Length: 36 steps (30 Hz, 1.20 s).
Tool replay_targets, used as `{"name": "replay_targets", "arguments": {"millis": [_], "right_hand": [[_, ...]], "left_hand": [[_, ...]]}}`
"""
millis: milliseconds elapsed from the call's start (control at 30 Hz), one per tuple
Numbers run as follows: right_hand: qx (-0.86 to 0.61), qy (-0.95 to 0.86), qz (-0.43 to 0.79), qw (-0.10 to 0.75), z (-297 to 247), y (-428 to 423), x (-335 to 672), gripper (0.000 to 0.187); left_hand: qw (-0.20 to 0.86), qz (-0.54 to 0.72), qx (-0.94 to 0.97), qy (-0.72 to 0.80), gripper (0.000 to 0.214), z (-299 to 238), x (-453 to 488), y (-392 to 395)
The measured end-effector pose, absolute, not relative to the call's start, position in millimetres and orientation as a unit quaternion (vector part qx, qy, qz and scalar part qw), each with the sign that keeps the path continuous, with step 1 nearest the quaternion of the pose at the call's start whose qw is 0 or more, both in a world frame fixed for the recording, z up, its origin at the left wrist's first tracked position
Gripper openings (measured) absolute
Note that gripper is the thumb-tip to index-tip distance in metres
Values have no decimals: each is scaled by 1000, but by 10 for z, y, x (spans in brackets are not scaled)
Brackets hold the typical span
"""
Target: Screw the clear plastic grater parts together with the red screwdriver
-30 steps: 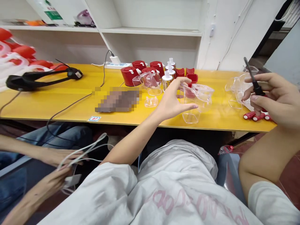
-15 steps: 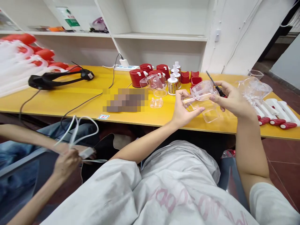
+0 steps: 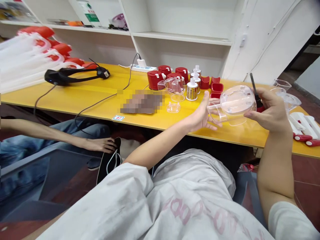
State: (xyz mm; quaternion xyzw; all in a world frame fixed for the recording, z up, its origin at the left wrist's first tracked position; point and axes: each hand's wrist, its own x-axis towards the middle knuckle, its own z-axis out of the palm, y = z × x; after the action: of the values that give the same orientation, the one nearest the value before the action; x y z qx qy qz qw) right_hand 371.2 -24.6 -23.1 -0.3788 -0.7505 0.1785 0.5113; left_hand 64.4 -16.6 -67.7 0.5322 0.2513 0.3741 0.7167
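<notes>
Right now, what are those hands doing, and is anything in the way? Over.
Right hand: holding black-shafted, red-handled screwdriver, apparently clear oval plastic housing too. Left hand: open beside housing, contact unclear. Housing: between the hands, nothing visibly blocking it.

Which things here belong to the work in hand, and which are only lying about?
Seemingly in the work: clear plastic housing and screwdriver, in the right hand; probably also perforated drums, red housings.

Probably lying about: black device, power strip, purple item.
</notes>
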Motion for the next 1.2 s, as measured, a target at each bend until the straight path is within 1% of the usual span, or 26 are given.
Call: {"name": "replay_targets", "arguments": {"millis": [67,133,200,267,333,400,467,567,633,667,733,767,900,967,1000,1033,1100,1200], "right_hand": [[-374,-756,181,507,-254,-225,3736,88],[-363,-764,189,500,-257,-218,3743,86],[-344,-769,196,502,-243,-226,3732,81],[-345,-760,196,514,-222,-240,3702,73],[-372,-742,192,523,-207,-244,3654,65],[-399,-717,212,530,-205,-232,3583,54],[-407,-684,273,540,-209,-216,3491,48],[-393,-642,373,542,-197,-225,3332,59],[-380,-644,400,529,-172,-270,3230,72],[-376,-651,400,524,-156,-301,3186,80],[-385,-666,377,515,-127,-369,3118,91],[-395,-673,358,513,-119,-398,3098,93],[-409,-677,287,540,-147,-413,3106,80],[-396,-670,289,557,-193,-345,3137,80],[-392,-664,300,561,-217,-300,3150,81],[-392,-657,312,564,-241,-252,3157,80],[-399,-654,325,554,-281,-168,3150,77],[-409,-689,312,510,-330,-108,3085,70]], "left_hand": [[773,254,530,238,116,-635,569,-83],[813,196,508,205,107,-624,545,-30],[835,224,471,174,89,-645,574,-28],[838,284,442,145,73,-685,639,-74],[819,356,432,125,68,-724,715,-141],[776,433,442,124,76,-753,786,-191],[719,505,456,141,91,-774,840,-196],[636,578,483,167,118,-804,884,-142],[593,601,506,177,131,-835,899,-108],[576,606,518,181,135,-856,908,-101],[551,611,540,179,136,-905,932,-97],[543,611,549,173,137,-929,944,-92],[548,593,571,148,138,-952,888,57],[540,598,572,155,132,-896,743,220],[514,619,570,167,126,-851,642,304],[475,626,588,191,125,-795,529,378],[379,609,653,243,130,-662,294,459],[233,549,745,298,115,-439,13,365]]}}
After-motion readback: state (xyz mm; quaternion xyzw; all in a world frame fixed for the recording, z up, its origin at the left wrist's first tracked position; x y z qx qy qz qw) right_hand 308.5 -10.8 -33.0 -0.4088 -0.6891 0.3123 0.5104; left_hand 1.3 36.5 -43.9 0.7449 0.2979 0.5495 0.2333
